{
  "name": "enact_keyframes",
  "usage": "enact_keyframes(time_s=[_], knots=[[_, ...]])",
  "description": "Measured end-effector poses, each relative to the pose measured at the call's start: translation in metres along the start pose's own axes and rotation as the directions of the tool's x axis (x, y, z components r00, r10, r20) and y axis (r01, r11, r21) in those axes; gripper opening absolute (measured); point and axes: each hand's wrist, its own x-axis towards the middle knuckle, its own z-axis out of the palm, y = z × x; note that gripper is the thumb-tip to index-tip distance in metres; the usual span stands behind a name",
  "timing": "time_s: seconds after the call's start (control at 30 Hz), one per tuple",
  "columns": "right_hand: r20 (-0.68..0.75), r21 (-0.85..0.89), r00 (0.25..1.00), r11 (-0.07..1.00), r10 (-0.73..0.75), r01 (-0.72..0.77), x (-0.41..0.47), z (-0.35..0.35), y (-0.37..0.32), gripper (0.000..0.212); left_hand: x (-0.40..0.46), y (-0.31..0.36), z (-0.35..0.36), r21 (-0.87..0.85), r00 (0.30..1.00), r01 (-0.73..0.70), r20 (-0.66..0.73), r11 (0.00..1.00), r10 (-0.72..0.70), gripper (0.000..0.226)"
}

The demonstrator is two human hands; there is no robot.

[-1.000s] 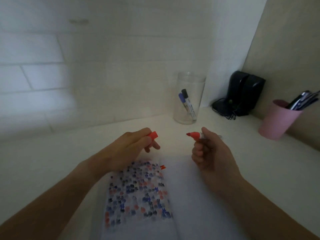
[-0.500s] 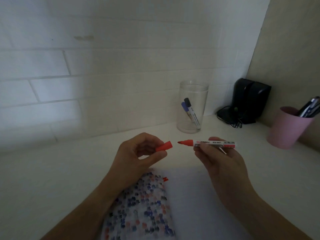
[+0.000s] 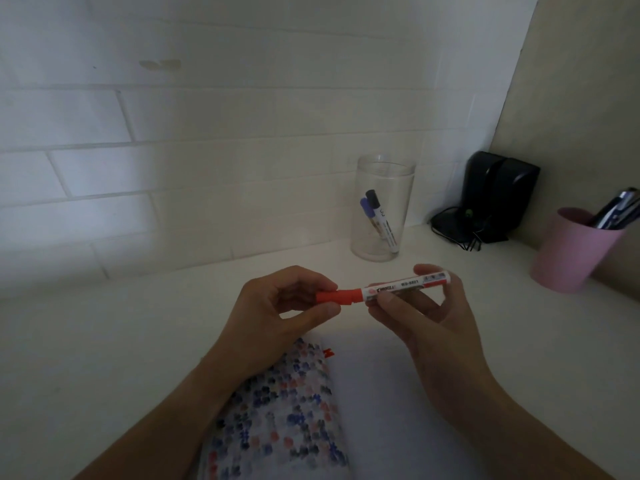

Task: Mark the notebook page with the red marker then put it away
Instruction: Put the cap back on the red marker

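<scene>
The left hand (image 3: 277, 306) is pinching the red cap (image 3: 337, 296) onto the red marker (image 3: 401, 287) while the right hand (image 3: 420, 313) is gripping the white barrel, both just above the open notebook (image 3: 374, 393), so I'm judging the marking finished (the page looks blank from here, save a small red mark by its left edge) and only the putting away left. The clear jar (image 3: 382, 209), already holding two markers, is standing open-topped just beyond with bare counter (image 3: 121, 341) between, the pink cup (image 3: 578, 251) and black speakers (image 3: 498, 195) crowding the right corner
</scene>
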Motion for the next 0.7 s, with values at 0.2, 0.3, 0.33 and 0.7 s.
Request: enact_keyframes(time_s=[0.2,0.3,0.33,0.7], knots=[[0.065,0.052,0.998,0.999,0.008,-0.012,-0.004,0.003,-0.004,0.021,-0.001,0.002,0.003,-0.018,1.0,0.01,-0.009,1.0,-0.01,0.024],[0.057,0.084,0.998,0.996,0.012,-0.017,-0.006,0.004,-0.001,0.019,-0.003,0.002,0.004,-0.06,1.0,0.015,-0.017,0.998,-0.016,0.025],[0.056,0.096,0.998,0.995,0.013,-0.018,-0.007,0.005,0.0,0.018,-0.003,0.003,0.004,-0.07,1.0,0.018,-0.02,0.997,-0.02,0.024],[0.052,0.123,0.997,0.991,0.054,-0.06,-0.007,0.011,0.014,0.022,-0.006,0.004,-0.005,0.069,0.999,0.036,0.03,0.997,-0.038,0.015]])
